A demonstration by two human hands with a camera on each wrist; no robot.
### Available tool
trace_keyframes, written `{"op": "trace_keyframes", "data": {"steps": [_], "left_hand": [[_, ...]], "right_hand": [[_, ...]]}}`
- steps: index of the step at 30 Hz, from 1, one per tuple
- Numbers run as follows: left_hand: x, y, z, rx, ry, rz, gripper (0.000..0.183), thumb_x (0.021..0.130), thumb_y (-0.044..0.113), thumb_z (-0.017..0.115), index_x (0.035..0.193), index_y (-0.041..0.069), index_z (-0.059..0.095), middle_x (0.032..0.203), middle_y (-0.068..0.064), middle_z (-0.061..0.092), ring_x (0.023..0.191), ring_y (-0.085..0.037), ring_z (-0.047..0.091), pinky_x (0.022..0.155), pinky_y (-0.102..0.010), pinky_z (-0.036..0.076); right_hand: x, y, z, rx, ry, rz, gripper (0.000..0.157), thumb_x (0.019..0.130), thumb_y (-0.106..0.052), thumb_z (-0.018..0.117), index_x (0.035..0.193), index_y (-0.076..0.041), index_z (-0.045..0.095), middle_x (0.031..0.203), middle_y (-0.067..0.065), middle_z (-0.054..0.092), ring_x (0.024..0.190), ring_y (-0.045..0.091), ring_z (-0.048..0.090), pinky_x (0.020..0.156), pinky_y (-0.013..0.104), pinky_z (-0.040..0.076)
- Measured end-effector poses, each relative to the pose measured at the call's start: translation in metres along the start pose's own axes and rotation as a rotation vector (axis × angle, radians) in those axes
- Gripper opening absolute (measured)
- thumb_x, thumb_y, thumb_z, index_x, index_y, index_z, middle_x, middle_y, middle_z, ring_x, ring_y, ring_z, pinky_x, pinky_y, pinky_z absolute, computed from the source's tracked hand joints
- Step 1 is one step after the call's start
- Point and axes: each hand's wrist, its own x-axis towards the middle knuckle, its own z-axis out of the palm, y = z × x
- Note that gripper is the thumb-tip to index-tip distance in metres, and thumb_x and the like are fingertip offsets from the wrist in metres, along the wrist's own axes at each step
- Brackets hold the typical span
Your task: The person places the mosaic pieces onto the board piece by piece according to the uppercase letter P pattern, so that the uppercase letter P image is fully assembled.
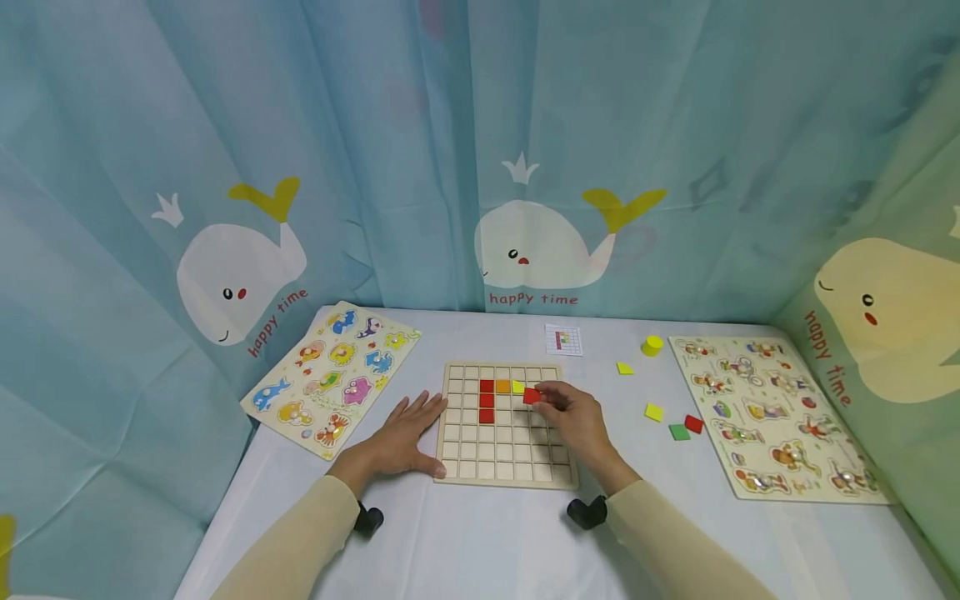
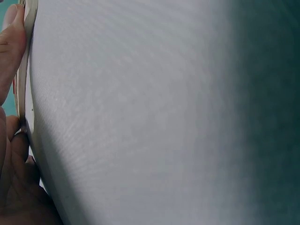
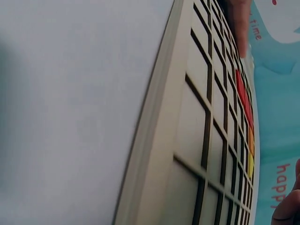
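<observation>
A wooden grid board (image 1: 510,475) lies flat on the table. In its cells sit a column of red square tiles (image 1: 487,401), an orange tile (image 1: 502,387) and a yellow tile (image 1: 518,387). My right hand (image 1: 581,418) pinches a red square tile (image 1: 531,396) over the grid, just right of the yellow one. With fingers spread, my left hand (image 1: 397,437) rests at the board's left edge, its thumb near the lower left corner. The right wrist view shows the board's frame (image 3: 161,122) up close, with part of my right hand (image 3: 288,206) at the edge.
A small pattern card (image 1: 563,340) lies behind the board. To the right are loose yellow tiles (image 1: 654,412), a green tile (image 1: 679,432), a red tile (image 1: 693,424) and a yellow cylinder (image 1: 652,346). Picture puzzle boards stand at left (image 1: 300,417) and right (image 1: 750,450).
</observation>
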Motion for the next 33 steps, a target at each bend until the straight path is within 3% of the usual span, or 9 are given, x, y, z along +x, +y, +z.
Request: {"op": "trace_keyframes", "data": {"steps": [7, 15, 23, 33], "left_hand": [[0.0, 0.0, 0.0, 0.002, 0.004, -0.002, 0.123, 0.075, 0.056, 0.09, 0.17, 0.019, 0.022, 0.178, -0.001, 0.018, 0.166, -0.024, 0.003, 0.136, -0.048, -0.001], [-0.001, 0.001, -0.001, 0.003, 0.006, 0.004, 0.121, 0.076, 0.057, 0.09, 0.17, 0.019, 0.024, 0.178, -0.001, 0.019, 0.166, -0.024, 0.003, 0.136, -0.048, -0.002], [0.0, 0.002, -0.001, -0.006, 0.014, 0.015, 0.12, 0.076, 0.056, 0.09, 0.17, 0.018, 0.025, 0.177, -0.002, 0.02, 0.166, -0.026, 0.004, 0.136, -0.049, -0.003], [-0.001, 0.003, -0.001, -0.022, 0.016, 0.0, 0.12, 0.075, 0.056, 0.09, 0.169, 0.018, 0.026, 0.177, -0.002, 0.02, 0.166, -0.025, 0.004, 0.136, -0.05, -0.002]], "right_hand": [[0.0, -0.002, 0.017, -0.006, -0.011, -0.045, 0.025, 0.092, -0.005, 0.08, 0.117, -0.007, 0.077, 0.101, 0.009, 0.077, 0.09, 0.018, 0.068, 0.073, 0.016, 0.056], [-0.008, -0.007, 0.037, 0.012, -0.098, -0.016, 0.023, 0.093, -0.004, 0.077, 0.116, -0.009, 0.077, 0.099, 0.004, 0.075, 0.089, 0.016, 0.066, 0.071, 0.019, 0.057], [-0.014, -0.004, 0.051, -0.039, -0.156, -0.047, 0.022, 0.09, -0.003, 0.079, 0.111, -0.011, 0.078, 0.089, -0.002, 0.068, 0.082, 0.013, 0.059, 0.067, 0.021, 0.052], [-0.017, -0.007, 0.058, -0.146, -0.194, -0.077, 0.023, 0.088, -0.005, 0.083, 0.111, -0.009, 0.079, 0.094, -0.004, 0.073, 0.085, 0.011, 0.061, 0.078, 0.028, 0.057]]}}
